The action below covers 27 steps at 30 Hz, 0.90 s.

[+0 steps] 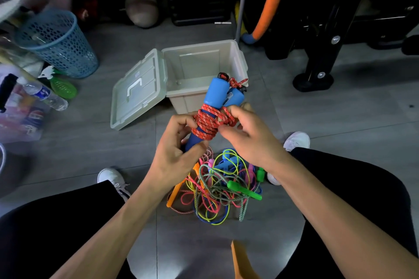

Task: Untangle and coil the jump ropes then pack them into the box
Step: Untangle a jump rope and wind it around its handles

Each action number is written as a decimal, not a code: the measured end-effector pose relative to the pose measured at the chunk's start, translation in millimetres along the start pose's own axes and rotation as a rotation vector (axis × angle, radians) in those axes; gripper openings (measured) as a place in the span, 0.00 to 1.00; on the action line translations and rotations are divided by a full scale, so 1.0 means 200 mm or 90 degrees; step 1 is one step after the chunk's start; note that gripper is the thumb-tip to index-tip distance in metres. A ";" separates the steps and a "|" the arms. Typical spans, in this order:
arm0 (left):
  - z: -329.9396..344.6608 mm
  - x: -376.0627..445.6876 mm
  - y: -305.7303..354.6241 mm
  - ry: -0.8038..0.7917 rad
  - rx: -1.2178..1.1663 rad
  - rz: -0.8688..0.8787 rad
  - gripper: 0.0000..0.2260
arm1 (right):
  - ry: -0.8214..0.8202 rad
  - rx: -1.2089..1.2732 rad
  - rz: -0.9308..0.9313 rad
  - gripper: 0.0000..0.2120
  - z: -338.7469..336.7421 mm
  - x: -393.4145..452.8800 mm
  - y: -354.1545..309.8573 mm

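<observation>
Head view looks down on a grey tiled floor (68, 154). Beige box (235, 56) stands open there, its lid (136, 90) hanging at its left side. Nearer the person, a tangled pile of coloured jump ropes (217, 190) lies on the floor between the shoes. Above the pile, left hand (176, 154) grips blue handles (215, 93) wrapped in red rope (206, 124); right hand (247, 138) pinches that rope with curled fingers (235, 111).

braided red rope (207, 123), box (204, 68) — smooth plastic
</observation>
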<state>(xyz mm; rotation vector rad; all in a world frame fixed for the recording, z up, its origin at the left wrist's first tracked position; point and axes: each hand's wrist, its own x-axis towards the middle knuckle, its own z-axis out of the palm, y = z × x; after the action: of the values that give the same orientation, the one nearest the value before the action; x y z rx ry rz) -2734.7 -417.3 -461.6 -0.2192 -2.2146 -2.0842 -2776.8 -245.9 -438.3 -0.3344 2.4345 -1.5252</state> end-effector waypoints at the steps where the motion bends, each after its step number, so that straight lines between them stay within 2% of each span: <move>1: 0.00 0.00 0.00 0.004 0.000 -0.008 0.13 | 0.022 -0.027 -0.009 0.01 0.00 0.00 0.00; 5: 0.03 0.00 0.01 0.026 -0.002 -0.034 0.14 | 0.088 -0.106 -0.048 0.07 0.00 0.01 0.02; 10: 0.05 0.01 0.02 0.027 -0.006 -0.046 0.14 | 0.109 -0.143 -0.079 0.12 -0.01 0.01 0.02; 15: 0.04 0.01 0.03 0.027 -0.006 -0.072 0.13 | 0.172 -0.254 -0.199 0.17 -0.04 0.01 0.05; 21: 0.07 -0.03 0.05 0.049 0.030 -0.061 0.12 | 0.285 -0.432 -0.328 0.14 0.00 0.00 0.07; 27: 0.07 -0.02 0.08 0.051 0.067 -0.077 0.13 | 0.288 -0.434 -0.328 0.15 0.01 0.01 0.08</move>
<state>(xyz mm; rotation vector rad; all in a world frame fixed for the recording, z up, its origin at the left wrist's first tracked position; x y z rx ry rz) -2726.7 -402.7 -447.3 0.0070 -2.3350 -1.9868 -2779.8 -240.9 -453.4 -0.8789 3.3947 -0.9159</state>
